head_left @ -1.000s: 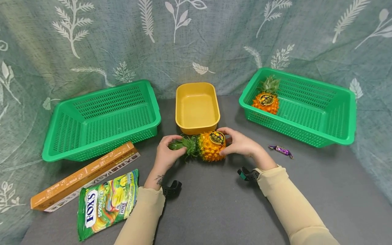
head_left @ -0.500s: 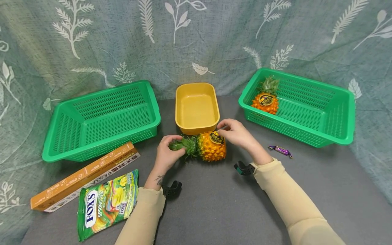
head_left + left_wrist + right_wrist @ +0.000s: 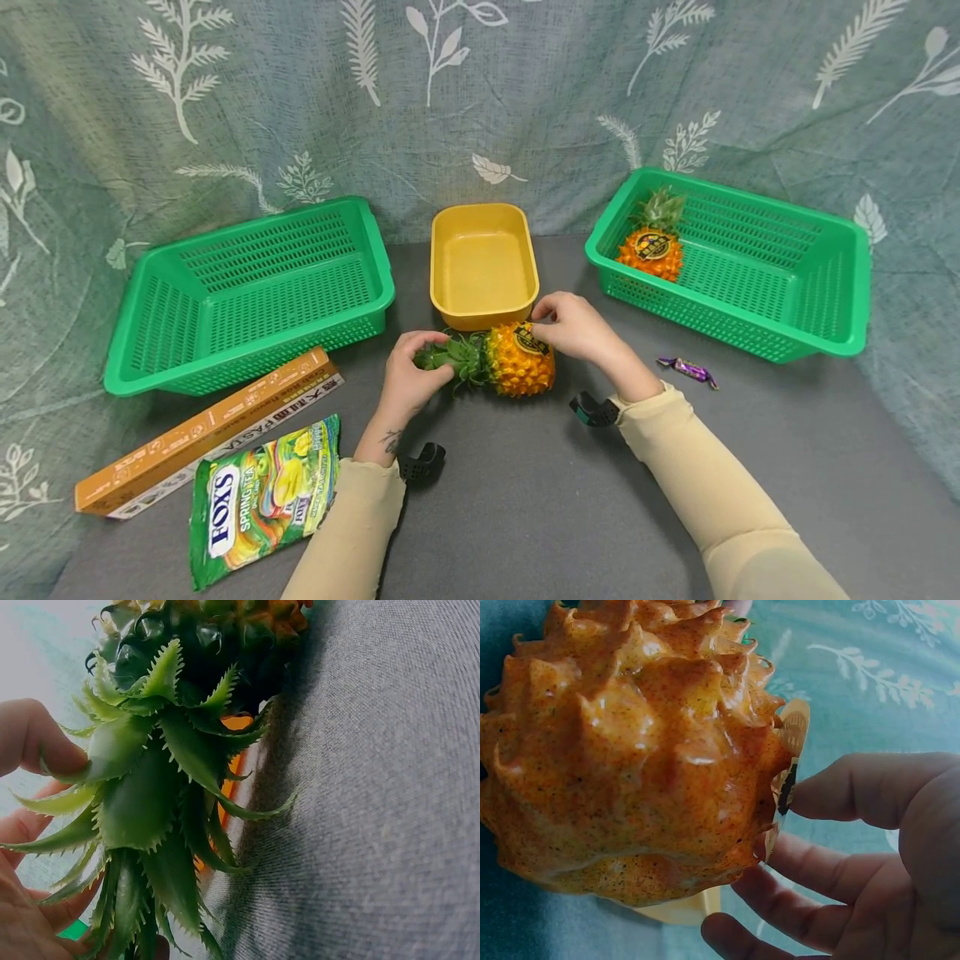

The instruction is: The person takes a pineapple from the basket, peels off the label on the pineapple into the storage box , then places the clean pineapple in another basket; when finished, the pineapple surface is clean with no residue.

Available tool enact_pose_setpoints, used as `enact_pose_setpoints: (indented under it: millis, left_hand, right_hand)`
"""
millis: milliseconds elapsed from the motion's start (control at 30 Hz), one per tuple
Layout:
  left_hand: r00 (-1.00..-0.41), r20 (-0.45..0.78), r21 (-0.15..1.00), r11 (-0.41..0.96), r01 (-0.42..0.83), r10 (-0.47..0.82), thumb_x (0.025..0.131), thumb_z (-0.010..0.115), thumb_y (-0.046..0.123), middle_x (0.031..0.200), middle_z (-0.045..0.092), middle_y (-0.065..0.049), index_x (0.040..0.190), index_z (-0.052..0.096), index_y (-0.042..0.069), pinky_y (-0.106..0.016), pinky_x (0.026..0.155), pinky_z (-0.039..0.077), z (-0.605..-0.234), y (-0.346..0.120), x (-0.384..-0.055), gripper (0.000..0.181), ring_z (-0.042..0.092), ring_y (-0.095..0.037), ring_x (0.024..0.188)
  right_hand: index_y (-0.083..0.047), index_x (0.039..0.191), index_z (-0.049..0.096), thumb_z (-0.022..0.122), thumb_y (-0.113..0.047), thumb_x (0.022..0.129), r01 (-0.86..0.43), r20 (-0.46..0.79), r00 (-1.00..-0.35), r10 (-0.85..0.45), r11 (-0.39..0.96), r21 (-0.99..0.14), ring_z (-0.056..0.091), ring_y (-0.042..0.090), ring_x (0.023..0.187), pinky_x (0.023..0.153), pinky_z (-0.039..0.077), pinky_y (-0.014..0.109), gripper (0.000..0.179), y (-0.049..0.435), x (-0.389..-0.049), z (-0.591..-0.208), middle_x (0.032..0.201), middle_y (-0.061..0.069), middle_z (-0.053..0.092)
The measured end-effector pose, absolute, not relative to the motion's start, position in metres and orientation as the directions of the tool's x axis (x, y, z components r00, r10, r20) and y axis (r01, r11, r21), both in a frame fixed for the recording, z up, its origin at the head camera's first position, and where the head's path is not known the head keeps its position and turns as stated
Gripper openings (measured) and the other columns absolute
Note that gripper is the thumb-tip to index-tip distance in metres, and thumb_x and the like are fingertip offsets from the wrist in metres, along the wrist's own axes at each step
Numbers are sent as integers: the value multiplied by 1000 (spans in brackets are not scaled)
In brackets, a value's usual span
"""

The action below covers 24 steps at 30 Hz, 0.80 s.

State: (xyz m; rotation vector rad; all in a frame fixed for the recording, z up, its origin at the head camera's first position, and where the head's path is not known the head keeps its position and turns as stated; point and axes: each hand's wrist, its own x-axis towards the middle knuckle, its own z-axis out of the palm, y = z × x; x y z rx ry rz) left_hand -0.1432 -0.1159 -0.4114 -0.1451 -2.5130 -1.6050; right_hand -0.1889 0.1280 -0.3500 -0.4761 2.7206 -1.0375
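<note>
A small orange pineapple (image 3: 517, 367) lies on its side on the grey table, its crown (image 3: 461, 360) to the left. My left hand (image 3: 405, 371) grips the green leaves; the left wrist view has the thumb pressing a leaf (image 3: 124, 754). At the fruit's upper right, my right hand (image 3: 573, 329) pinches the edge of a round black and gold label (image 3: 527, 339). In the right wrist view the label (image 3: 789, 765) stands edge-on against the spiky skin, the thumb on its face and fingertips at its lower edge. The hand partly covers the label in the head view.
A yellow tray (image 3: 483, 318) stands just behind the pineapple. Green baskets stand left (image 3: 292, 357) and right (image 3: 738, 319), the right one holding another labelled pineapple (image 3: 652, 250). An orange pasta box (image 3: 210, 433) and a candy bag (image 3: 262, 500) lie left; a purple wrapped candy (image 3: 688, 368) lies right.
My right hand has moved from the pineapple's base up to the label and now pinches its edge. My left hand keeps its hold on the crown, and the fruit stays in place.
</note>
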Motion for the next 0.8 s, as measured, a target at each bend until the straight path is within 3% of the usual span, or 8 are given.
enact_pose_setpoints:
  millis: [267, 500, 667, 800]
  left_hand:
    - [-986, 167, 893, 424, 148, -10, 70, 67, -3, 112, 54, -16, 104, 65, 2, -41, 86, 36, -411, -115, -143, 35, 45, -28, 99]
    - [-985, 174, 891, 428, 152, -13, 69, 67, -2, 110, 54, -16, 104, 65, 1, -40, 85, 36, -410, -116, -143, 35, 45, -28, 98]
    - [-985, 174, 890, 430, 150, -16, 69, 67, -1, 111, 54, -16, 104, 65, 2, -40, 85, 36, -409, -116, -142, 35, 45, -28, 98]
    - [-986, 167, 891, 431, 144, -17, 70, 66, -1, 112, 54, -15, 104, 65, 3, -41, 86, 36, -410, -116, -143, 34, 45, -28, 98]
  right_hand:
    - [-3, 88, 64, 60, -10, 79, -248, -37, -929, -367, 695, -675, 51, 17, 67, 59, 42, 28, 12, 126, -193, -350, 84, 10, 62]
    - [-4, 80, 60, 61, -7, 78, -328, 72, -922, -381, 668, -668, 51, 23, 82, 75, 43, 36, 3, 126, -187, -346, 90, 9, 57]
    - [-6, 75, 58, 60, -3, 78, -471, 229, -870, -436, 600, -647, 51, 27, 79, 71, 40, 34, 4, 129, -177, -349, 87, 8, 57]
    - [-8, 71, 55, 60, 2, 75, -627, 424, -778, -464, 517, -583, 51, 25, 76, 73, 40, 35, 11, 133, -169, -358, 81, 5, 57]
